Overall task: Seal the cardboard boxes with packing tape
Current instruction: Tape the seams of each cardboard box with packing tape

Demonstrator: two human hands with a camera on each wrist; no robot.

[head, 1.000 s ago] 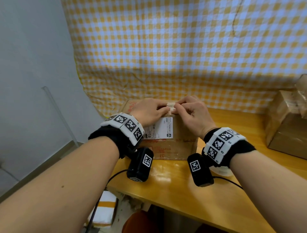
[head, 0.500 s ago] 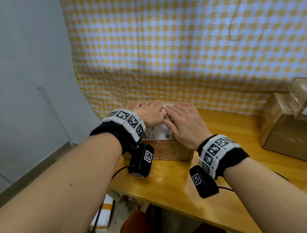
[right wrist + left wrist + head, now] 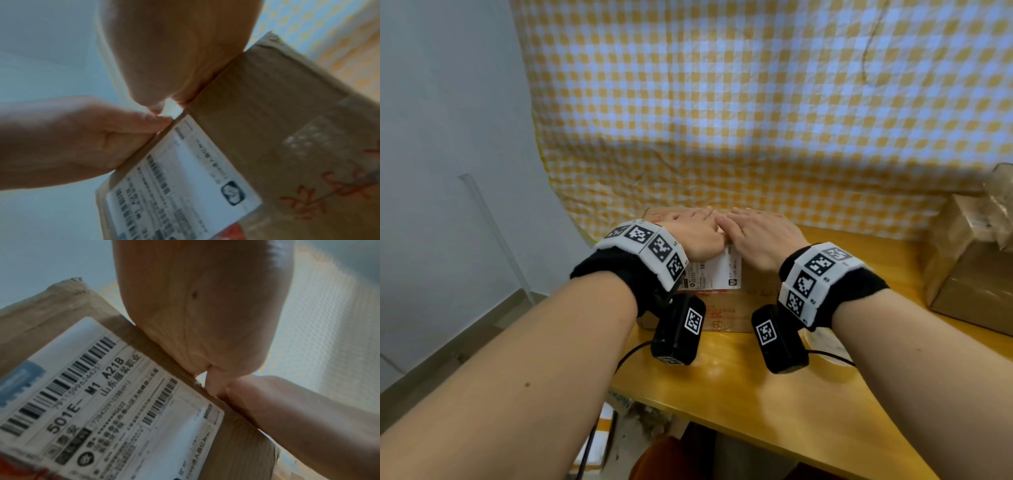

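Head view. A cardboard box (image 3: 726, 284) sits on the yellow wooden surface (image 3: 739, 387), near its left edge and close to the checked cloth (image 3: 756, 102) that hangs behind it. A white shipping label (image 3: 717, 274) is fixed to the box's near side, reaching up to the top edge. The left hand (image 3: 693, 234) and right hand (image 3: 760, 236) both lie palm-down on the box top, side by side, fingers extended and pointing away from the person. The inner edges of the two hands touch or nearly touch at the box's centre line. Each grip is released: flat fingers press on the cardboard and clasp nothing. A roll of tape (image 3: 825, 346) lies on the surface just beside the right wrist, mostly hidden by the wrist camera. More cardboard boxes (image 3: 969, 260) stand at the right end of the surface, well apart from the hands.

Left wrist view. The left palm (image 3: 205, 313) bears on the top edge of the box (image 3: 51, 318). The label (image 3: 115, 410), with barcodes and printed text, lies below that edge. The right hand (image 3: 298, 418) rests on the same edge, next to the left.

Right wrist view. The right palm (image 3: 174, 48) presses the box (image 3: 277, 113) at its top edge. The left hand (image 3: 72, 138) lies alongside, thumb along the edge. The label (image 3: 185, 186) and red printing (image 3: 329, 191) show on the box face. Whether tape lies under the hands cannot be determined.
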